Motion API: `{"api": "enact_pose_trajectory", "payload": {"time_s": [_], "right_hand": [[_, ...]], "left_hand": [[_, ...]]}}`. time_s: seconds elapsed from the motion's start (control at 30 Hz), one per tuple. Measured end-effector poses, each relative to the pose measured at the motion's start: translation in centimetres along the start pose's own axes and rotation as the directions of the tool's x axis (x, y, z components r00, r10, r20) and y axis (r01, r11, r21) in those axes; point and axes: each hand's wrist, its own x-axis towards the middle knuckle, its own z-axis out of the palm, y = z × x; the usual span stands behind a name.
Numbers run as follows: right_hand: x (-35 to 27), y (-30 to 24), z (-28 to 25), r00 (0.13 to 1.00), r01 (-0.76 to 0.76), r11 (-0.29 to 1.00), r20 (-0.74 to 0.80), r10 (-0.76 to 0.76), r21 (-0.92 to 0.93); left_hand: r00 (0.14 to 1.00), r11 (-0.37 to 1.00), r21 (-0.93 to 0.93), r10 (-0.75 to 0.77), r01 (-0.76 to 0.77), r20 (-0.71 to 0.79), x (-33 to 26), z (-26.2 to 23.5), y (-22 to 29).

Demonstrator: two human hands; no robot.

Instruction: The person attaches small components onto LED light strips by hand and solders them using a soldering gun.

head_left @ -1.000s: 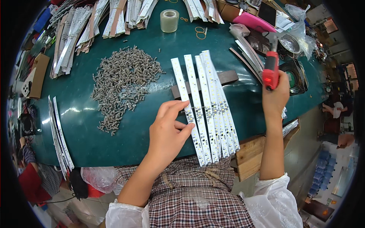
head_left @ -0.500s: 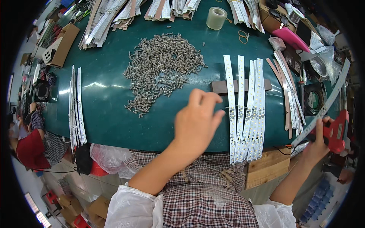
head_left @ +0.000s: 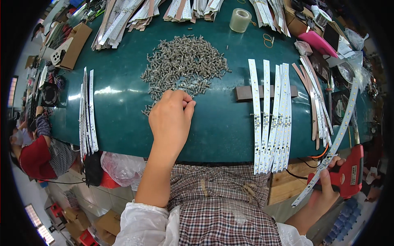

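Observation:
My left hand (head_left: 170,121) is at the lower edge of a pile of small grey cylindrical parts (head_left: 184,57) on the green table. Its thumb and fingertips are pinched together; whatever they hold is too small to make out. At the right, past the table edge, my right hand (head_left: 324,192) grips a red pistol-grip tool (head_left: 352,172), which looks like a soldering gun with a long metal tip. The same hand pins a white LED strip (head_left: 340,133) under its thumb, tilted upward. Between my hands, several LED strips (head_left: 273,123) lie side by side, their upper parts across a dark bar (head_left: 244,94).
Bundled strips (head_left: 117,24) line the far edge beside a roll of clear tape (head_left: 240,20) and scissors (head_left: 268,40). More strips lie at left (head_left: 87,115) and right (head_left: 315,98). Boxes and tools crowd the far right. A person in red (head_left: 39,160) sits at left.
My left hand has moved left to the pile, and its fingers have closed. My right hand has come lower and left with the red tool and the strip, which stands steeper.

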Motion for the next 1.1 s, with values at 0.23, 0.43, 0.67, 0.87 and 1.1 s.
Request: {"api": "enact_pose_trajectory", "payload": {"time_s": [0.23, 0.43, 0.67, 0.87, 1.1], "right_hand": [[-1.5, -0.1, 2.7, 0.995, -0.101, 0.995, 0.009, 0.101, -0.005], [-2.2, -0.4, 5.5, 0.978, -0.198, 0.977, 0.047, 0.202, -0.074], [-2.8, 0.4, 7.7, 0.921, -0.319, 0.947, 0.222, 0.321, -0.047], [-3.1, 0.5, 7.8, 0.891, -0.364, 0.93, 0.275, 0.362, -0.046], [-3.2, 0.7, 7.9, 0.898, -0.338, 0.941, 0.29, 0.331, -0.027]], "left_hand": [[0.995, 0.989, 0.108, 0.102, -0.102, 0.011, -0.2, 0.5, -0.1], [0.969, 0.871, -0.454, -0.088, 0.187, 0.23, -1.1, -1.6, 4.6], [0.731, 0.179, -0.743, 0.139, 0.644, 0.668, -3.5, -0.2, 7.3], [0.663, 0.081, -0.682, 0.173, 0.727, 0.728, -4.3, 0.3, 8.0], [0.699, -0.024, -0.714, 0.229, 0.7, 0.677, -4.7, 0.8, 7.9]]}}
